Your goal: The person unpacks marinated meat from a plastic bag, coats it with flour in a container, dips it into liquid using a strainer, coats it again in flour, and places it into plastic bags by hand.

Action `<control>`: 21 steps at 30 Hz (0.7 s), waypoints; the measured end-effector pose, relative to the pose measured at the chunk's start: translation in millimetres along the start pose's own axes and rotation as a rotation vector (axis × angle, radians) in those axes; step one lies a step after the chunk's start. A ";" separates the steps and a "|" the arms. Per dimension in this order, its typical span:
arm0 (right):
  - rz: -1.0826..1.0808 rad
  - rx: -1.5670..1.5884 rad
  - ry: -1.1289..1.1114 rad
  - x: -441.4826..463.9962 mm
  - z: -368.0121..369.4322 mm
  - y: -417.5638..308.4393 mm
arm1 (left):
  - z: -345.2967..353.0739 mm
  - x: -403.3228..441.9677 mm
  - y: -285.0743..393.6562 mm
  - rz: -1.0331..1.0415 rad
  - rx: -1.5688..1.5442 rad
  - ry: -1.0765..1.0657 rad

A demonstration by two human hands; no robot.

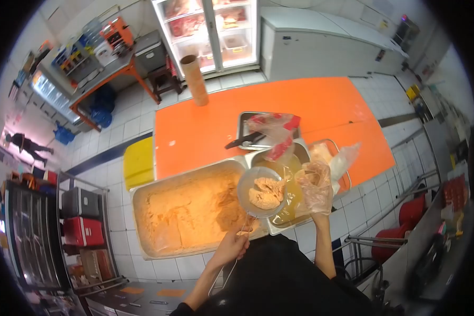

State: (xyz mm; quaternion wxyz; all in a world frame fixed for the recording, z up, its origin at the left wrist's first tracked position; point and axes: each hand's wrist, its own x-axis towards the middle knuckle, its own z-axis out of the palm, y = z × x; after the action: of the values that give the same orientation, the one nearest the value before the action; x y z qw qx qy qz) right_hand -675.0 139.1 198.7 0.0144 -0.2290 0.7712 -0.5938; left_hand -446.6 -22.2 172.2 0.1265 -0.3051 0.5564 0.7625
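A glass-doored fridge [229, 39] glows beyond the white tiled floor, and an orange surface [210, 124] spreads out ahead of me. On my left, the big tray [138, 216] holds loose orange powder [179, 203], heaped unevenly and probably soft and easy to scatter.

At its right end, my left hand [230, 248] has its fingers closed around the thin wire handle of the strainer [245, 189]. The palm turns inward and the forearm slants up from below, so the bowl reaches out ahead of the knuckles. The strainer is over the place where the tray meets the tub [285, 226], with the coated pieces [266, 193] clumped inside. I judge them soft and damp, their coating easily rubbed off; their weight should pull the bowl down, so the handle is the firm place to hold.

Farther right, the tub's yellowish liquid [295, 197] looks easy to spill. My right hand [315, 184] is over its far side, forearm nearly upright, wrapped in loose clear plastic [324, 197] that would likely be slippery when wet. The wrinkles hide those fingers; I can't tell whether they grip anything.
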 end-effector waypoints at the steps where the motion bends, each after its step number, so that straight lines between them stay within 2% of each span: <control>1: 0.015 -0.007 0.068 -4.3 -14.2 8.2 | 6.9 14.6 -3.7 -0.034 0.021 -0.078; 4: 0.063 -0.017 0.192 -16.5 -42.8 34.8 | 39.3 61.9 -8.6 -0.055 0.057 -0.112; 8: 0.222 0.165 0.217 -36.5 -68.1 64.1 | 68.8 121.7 -22.8 -0.078 0.173 -0.089; 10: 0.211 0.196 0.221 -43.0 -82.2 61.9 | 81.9 139.0 -27.0 -0.077 0.218 -0.053; 12: 0.196 0.234 0.210 -45.8 -91.7 59.3 | 90.8 147.0 -28.7 -0.073 0.255 -0.003; 15: 0.292 0.329 0.288 -49.4 -97.2 62.2 | 95.9 145.9 -19.7 -0.013 0.373 0.010; 17: 0.238 0.287 0.281 -50.3 -99.6 70.5 | 82.0 151.7 -38.3 0.042 0.296 -0.075; 21: 0.240 0.389 0.239 -43.3 -100.0 76.7 | 80.1 105.4 -37.6 0.045 0.100 -0.061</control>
State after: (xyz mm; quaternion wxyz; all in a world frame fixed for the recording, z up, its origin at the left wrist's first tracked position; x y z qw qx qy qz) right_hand -691.4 260.6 146.6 0.0375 -0.0568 0.6605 -0.7478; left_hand -535.0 49.6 94.9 0.1414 -0.2624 0.5964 0.7453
